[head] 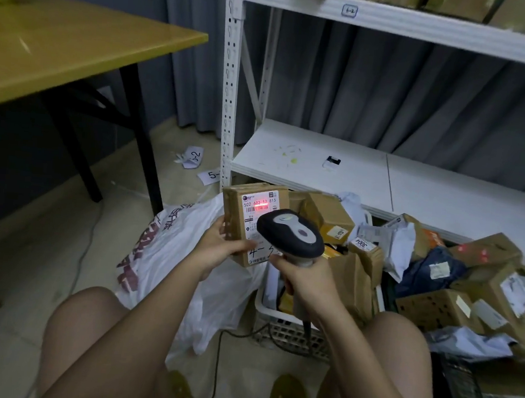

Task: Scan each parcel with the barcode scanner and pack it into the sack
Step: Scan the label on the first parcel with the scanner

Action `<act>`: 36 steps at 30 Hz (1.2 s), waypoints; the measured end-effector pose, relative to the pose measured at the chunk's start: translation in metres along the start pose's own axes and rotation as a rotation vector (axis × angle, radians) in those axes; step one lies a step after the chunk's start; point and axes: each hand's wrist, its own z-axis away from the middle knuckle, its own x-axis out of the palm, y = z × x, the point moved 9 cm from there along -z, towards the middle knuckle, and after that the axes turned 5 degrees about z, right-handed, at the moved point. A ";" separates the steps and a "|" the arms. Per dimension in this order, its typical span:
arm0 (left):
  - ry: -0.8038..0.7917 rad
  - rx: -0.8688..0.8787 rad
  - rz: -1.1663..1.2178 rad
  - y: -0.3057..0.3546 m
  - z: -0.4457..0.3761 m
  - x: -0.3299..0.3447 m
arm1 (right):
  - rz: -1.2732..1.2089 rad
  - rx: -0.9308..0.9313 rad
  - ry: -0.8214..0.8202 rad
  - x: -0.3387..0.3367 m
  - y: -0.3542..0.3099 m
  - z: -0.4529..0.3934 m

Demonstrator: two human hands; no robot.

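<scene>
- Cardboard parcel (pixel 247 216): held up off the floor in front of the person, label face turned toward the camera, long axis running up and away from the left hand; a red scan line lies across the barcode (pixel 258 209) on its white shipping label (pixel 256 227).
- Left hand (pixel 218 249): grasping the parcel at its lower left corner, thumb on the label face, fingers wrapped round the side and back.
- Right hand (pixel 303 281): clenched round the grip of the barcode scanner (pixel 290 233); the scanner head sits just beside the parcel's lower right, overlapping its label from this view, nose pointing up and left at the barcode.
- Key relation: the white plastic sack (pixel 187 249) lies directly below and to the left of the parcel, on the left hand's own side, its mouth crumpled and turned roughly toward the person. Judgement: the left hand is the nearer one for the drop, a short lowering move down and leftward; the sack's opening looks slack and may need spreading.
- Sack contents: cannot tell; the inside is hidden by folds.
- White plastic crate (pixel 278 324): on the floor below the right hand, holding cardboard parcels and paper mailers piled above its rim.
- Loose pile of parcels (pixel 457 279): boxes and soft grey and blue mailers on the floor to the right of the crate, by the front edge of the white shelf (pixel 321 169).
- Scanner cable (pixel 216 369): trails over the floor between the person's legs.
- Paper slips (pixel 195 158): numbered, on the floor near the shelf's left upright.
</scene>
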 end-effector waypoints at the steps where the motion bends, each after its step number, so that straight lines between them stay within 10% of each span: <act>1: -0.001 -0.001 -0.004 0.000 0.000 0.000 | -0.012 0.010 -0.001 0.000 0.000 0.000; 19: 0.055 -0.022 0.009 -0.012 -0.001 -0.024 | -0.008 0.045 0.019 0.006 0.004 -0.013; 36: 0.369 -0.153 -0.026 -0.082 -0.029 -0.139 | 0.165 0.308 0.033 0.066 0.081 -0.198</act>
